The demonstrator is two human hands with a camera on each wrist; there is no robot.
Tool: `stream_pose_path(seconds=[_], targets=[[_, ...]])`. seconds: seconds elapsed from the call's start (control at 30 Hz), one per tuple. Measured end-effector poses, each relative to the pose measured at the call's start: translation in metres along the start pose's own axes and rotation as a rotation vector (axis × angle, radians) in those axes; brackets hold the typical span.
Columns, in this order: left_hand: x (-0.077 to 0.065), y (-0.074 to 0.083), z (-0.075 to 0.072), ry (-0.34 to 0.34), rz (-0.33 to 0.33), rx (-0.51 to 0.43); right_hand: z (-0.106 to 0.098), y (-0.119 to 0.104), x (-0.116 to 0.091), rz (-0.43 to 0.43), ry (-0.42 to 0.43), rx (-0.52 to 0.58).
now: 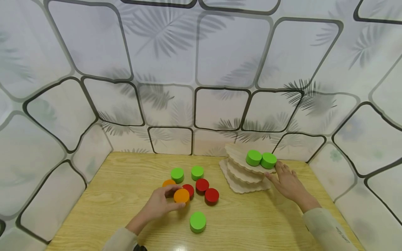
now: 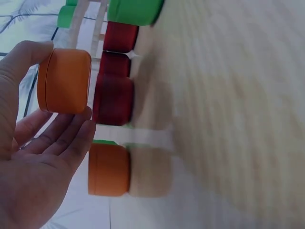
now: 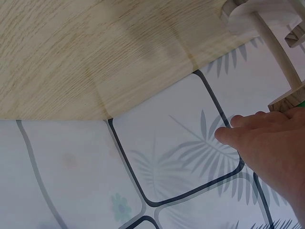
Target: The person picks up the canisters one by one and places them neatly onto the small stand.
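My left hand (image 1: pixel 159 205) pinches an orange cylinder (image 1: pixel 181 196) between thumb and fingers, holding it above the table. A seam runs round this cylinder (image 2: pixel 66 81) near one end in the left wrist view. Just beyond the hand, a second orange cylinder (image 1: pixel 169 183) stands on the table, partly covered by the fingers. At the right, a three-tier wooden stand (image 1: pixel 240 186) with scalloped edges bears two green cylinders (image 1: pixel 254 158) side by side on its top tier. My right hand (image 1: pixel 287 181) rests at that tier's right edge, fingers extended; its fingertips (image 3: pixel 236 121) show beside the wood.
Three red cylinders (image 1: pixel 211 196) cluster right of the left hand. Behind them stand two green cylinders (image 1: pixel 197 172), and another green cylinder (image 1: pixel 198 222) is nearer the front. Patterned walls (image 1: pixel 169 104) close off the wooden table (image 1: pixel 125 174) at the back and sides.
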State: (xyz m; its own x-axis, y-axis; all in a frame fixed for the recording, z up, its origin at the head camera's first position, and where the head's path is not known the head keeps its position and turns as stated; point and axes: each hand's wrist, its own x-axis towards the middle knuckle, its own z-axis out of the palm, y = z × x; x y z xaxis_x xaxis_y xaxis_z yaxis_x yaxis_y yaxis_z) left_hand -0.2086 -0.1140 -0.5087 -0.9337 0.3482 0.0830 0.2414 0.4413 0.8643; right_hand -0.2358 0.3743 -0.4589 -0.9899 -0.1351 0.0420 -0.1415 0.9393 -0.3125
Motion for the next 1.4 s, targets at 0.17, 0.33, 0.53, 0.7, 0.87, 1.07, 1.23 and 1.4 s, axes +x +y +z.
stream_pose_path(seconds=[0.17, 0.33, 0.53, 0.7, 0.87, 1.07, 1.23, 1.4], targets=[[0.011, 0.009, 0.001, 0.026, 0.02, -0.001, 0.0, 0.0, 0.0, -0.002, 0.003, 0.0], [0.022, 0.016, 0.006, 0.022, 0.023, -0.048, 0.0, 0.0, -0.001, -0.001, 0.003, 0.003], [0.039, 0.024, 0.018, 0.025, 0.019, -0.11, 0.0, 0.0, -0.001, 0.001, 0.001, 0.011], [0.053, 0.036, 0.027, 0.027, 0.031, -0.139, 0.002, 0.001, -0.001, 0.001, 0.002, 0.009], [0.068, 0.047, 0.033, 0.034, 0.042, -0.161, 0.0, 0.0, -0.002, 0.001, 0.001, 0.018], [0.084, 0.056, 0.04, 0.032, 0.065, -0.191, 0.0, 0.0, -0.001, 0.004, -0.002, 0.023], [0.098, 0.067, 0.048, 0.037, 0.037, -0.168, 0.001, 0.001, -0.001, 0.004, 0.001, 0.014], [0.113, 0.076, 0.055, 0.023, 0.039, -0.186, 0.001, 0.0, -0.001, 0.008, 0.002, 0.017]])
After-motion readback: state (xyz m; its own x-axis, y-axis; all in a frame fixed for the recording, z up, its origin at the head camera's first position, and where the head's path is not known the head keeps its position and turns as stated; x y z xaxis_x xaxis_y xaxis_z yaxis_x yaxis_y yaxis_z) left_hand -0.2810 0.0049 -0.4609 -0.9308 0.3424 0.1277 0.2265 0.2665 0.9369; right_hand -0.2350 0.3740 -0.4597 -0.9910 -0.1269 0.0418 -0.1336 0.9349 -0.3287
